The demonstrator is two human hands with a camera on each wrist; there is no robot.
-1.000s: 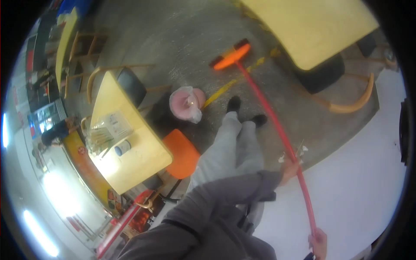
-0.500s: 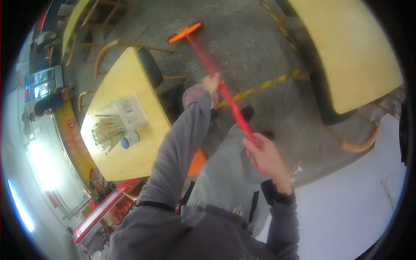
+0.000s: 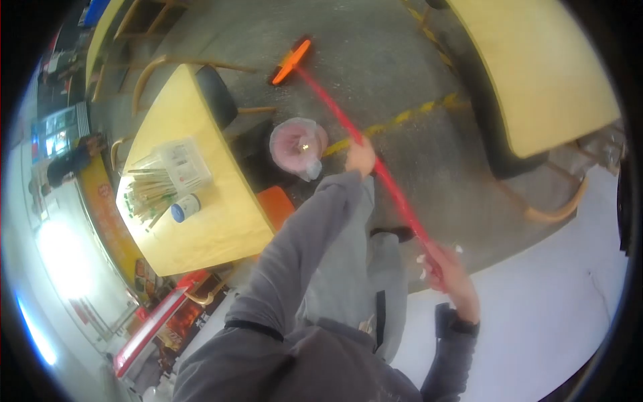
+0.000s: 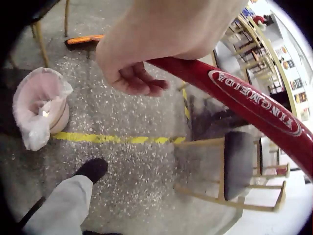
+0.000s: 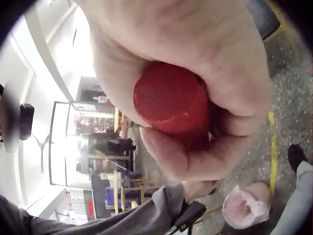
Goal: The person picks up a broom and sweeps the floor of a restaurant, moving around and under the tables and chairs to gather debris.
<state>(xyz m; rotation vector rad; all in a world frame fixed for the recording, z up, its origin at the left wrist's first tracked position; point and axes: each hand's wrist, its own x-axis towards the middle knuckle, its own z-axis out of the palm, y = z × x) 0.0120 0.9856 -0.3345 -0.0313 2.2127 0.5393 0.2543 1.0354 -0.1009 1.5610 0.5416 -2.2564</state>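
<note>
Both hands hold a long red broom (image 3: 402, 201) with an orange head (image 3: 293, 61), which is at the floor ahead and to the left. My left hand (image 3: 362, 158) grips the shaft partway down. In the left wrist view its fingers (image 4: 134, 81) curl round the red tube, beside a stretch of handle (image 4: 254, 100) with white lettering. Farther up, my right hand (image 3: 454, 276) grips near the upper end. The blunt end of the handle (image 5: 171, 100) shows inside the curled fingers in the right wrist view.
A pink bin (image 3: 295, 147) with a clear liner stands left of the feet. Light wooden tables (image 3: 221, 228) flank the floor; the left one bears sticks (image 3: 151, 191) and a small jar (image 3: 185, 208). A chair (image 4: 237, 166) stands on the right. Yellow-black tape (image 3: 402, 119) crosses the speckled floor.
The broom head swung leftward and away from the feet, then turned to a steeper angle. Both hands reached forward and left with the shaft, then drew partly back toward the right.
</note>
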